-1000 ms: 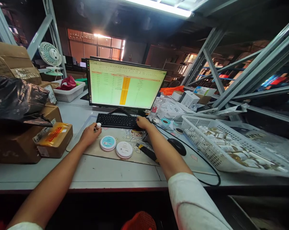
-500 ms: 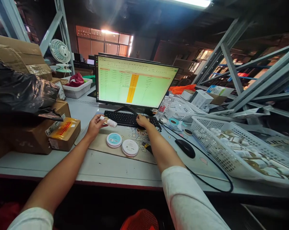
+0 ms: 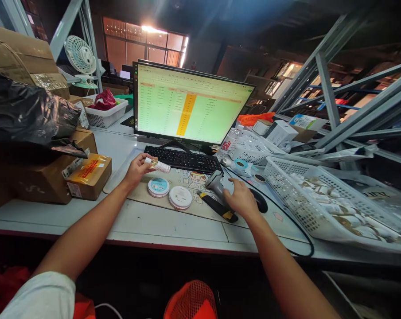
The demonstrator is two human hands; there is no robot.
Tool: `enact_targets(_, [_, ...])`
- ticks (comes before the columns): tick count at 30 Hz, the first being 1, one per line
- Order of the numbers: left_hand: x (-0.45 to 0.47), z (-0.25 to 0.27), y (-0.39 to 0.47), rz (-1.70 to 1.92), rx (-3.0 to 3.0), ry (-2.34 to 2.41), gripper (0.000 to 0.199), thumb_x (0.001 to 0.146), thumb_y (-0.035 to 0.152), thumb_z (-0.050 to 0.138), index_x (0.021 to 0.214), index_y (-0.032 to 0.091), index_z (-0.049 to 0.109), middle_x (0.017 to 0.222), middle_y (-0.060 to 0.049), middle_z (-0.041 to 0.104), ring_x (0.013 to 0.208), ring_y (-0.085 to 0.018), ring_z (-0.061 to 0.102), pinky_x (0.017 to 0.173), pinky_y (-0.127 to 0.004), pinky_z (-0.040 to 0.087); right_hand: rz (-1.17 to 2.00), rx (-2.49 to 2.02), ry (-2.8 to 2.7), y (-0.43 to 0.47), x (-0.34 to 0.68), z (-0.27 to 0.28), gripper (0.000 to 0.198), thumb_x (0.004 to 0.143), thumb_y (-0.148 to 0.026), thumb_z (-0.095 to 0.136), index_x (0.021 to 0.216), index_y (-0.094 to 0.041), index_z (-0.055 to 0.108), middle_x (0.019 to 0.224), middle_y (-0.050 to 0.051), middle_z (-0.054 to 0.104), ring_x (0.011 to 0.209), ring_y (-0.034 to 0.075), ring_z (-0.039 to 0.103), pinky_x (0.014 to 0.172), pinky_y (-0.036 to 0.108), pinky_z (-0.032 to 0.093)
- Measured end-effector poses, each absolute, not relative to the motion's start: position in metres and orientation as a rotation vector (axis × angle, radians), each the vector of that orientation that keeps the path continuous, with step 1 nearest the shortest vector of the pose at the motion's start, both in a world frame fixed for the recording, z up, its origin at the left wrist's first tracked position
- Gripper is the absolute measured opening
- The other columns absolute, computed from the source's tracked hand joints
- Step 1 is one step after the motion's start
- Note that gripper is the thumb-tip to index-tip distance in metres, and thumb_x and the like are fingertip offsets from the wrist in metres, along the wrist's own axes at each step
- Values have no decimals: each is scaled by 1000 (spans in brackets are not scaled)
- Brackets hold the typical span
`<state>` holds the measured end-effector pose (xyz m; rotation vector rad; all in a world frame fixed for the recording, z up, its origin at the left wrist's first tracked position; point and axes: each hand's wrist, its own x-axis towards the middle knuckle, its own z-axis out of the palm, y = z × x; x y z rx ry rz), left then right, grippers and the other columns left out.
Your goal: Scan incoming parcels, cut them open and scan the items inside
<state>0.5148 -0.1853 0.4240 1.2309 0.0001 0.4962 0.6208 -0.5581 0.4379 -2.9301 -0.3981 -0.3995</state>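
Observation:
Between the fingers and thumb of my left hand (image 3: 137,172) is a small white bottle (image 3: 162,166) with a gold band, tilted above the mat in front of the black keyboard (image 3: 183,158). My right hand (image 3: 242,198) has its fingers apart beside the handle of a grey barcode scanner (image 3: 215,182); whether the thumb touches it I cannot tell. A black computer mouse (image 3: 260,201) lies partly behind this hand. Two round flat tins, one with a blue label (image 3: 158,187) and one white (image 3: 180,197), lie on the mat near a black-and-yellow utility knife (image 3: 217,206).
A monitor (image 3: 190,104) showing a spreadsheet stands behind the keyboard. To the right, a white basket (image 3: 288,197) holds many small white bottles, with a black cable (image 3: 311,248) looping before it. Cardboard boxes (image 3: 89,177) and a black plastic bag (image 3: 30,117) fill the left.
My right hand has moved from the keyboard's right part back and right, down beside the scanner, which now shows. My left hand has shifted slightly right with the bottle.

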Motion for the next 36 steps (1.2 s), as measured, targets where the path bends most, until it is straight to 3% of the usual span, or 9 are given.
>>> enact_targets(3, [513, 424, -193, 481, 1262, -13, 38, 66, 31, 80, 96, 17, 61, 114, -10, 75, 93, -18, 69, 79, -30, 57, -205, -3008, -301, -569, 607, 421, 64, 97, -40, 49, 154, -10, 44, 137, 23, 63, 120, 38, 64, 94, 43, 49])
enact_targets(7, [511, 422, -201, 438, 1290, -30, 40, 66, 30, 80, 99, 17, 61, 116, -11, 75, 101, -21, 70, 81, -30, 56, -12, -3046, -373, -561, 617, 413, 68, 94, -33, 54, 156, -8, 40, 128, 22, 69, 117, 36, 66, 93, 39, 48])
enact_targets(12, [510, 420, -206, 409, 1310, -49, 40, 67, 30, 80, 100, 17, 60, 118, -11, 75, 102, -22, 71, 82, -30, 57, 59, -2996, -365, -545, 629, 428, 53, 88, -30, 60, 136, -7, 59, 122, 20, 70, 111, 32, 67, 84, 33, 48])
enact_targets(15, [512, 418, -205, 403, 1319, -31, 40, 67, 31, 80, 100, 17, 60, 120, -12, 75, 99, -21, 71, 80, -30, 57, 155, -2850, -398, -544, 615, 455, 37, 89, -35, 58, 116, -12, 67, 98, 13, 73, 87, 26, 68, 68, 29, 45])
enact_targets(18, [512, 417, -205, 401, 1341, -20, 40, 68, 31, 79, 100, 17, 61, 120, -12, 74, 99, -21, 71, 80, -31, 57, 299, -2566, -718, -546, 587, 487, 34, 88, -43, 58, 106, -16, 69, 83, 4, 69, 70, 20, 62, 61, 27, 43])
enact_targets(23, [511, 417, -206, 385, 1347, -22, 39, 68, 30, 78, 99, 17, 60, 118, -12, 74, 100, -22, 71, 81, -32, 57, 260, -2359, -1113, -538, 550, 520, 25, 84, -42, 63, 95, -20, 70, 86, 2, 70, 78, 20, 61, 69, 29, 47])
enact_targets(29, [511, 417, -207, 389, 1351, -19, 39, 69, 33, 80, 99, 17, 62, 119, -13, 74, 100, -22, 71, 82, -33, 58, 247, -2378, -1160, -529, 546, 524, 22, 85, -35, 62, 99, -21, 71, 86, 1, 71, 75, 20, 62, 69, 29, 47])
enact_targets(36, [512, 417, -207, 379, 1357, 3, 44, 68, 38, 84, 99, 17, 63, 118, -12, 75, 96, -21, 71, 78, -31, 59, 157, -2457, -1074, -538, 569, 507, 27, 87, -42, 62, 100, -20, 72, 89, 3, 72, 81, 23, 63, 73, 32, 48])
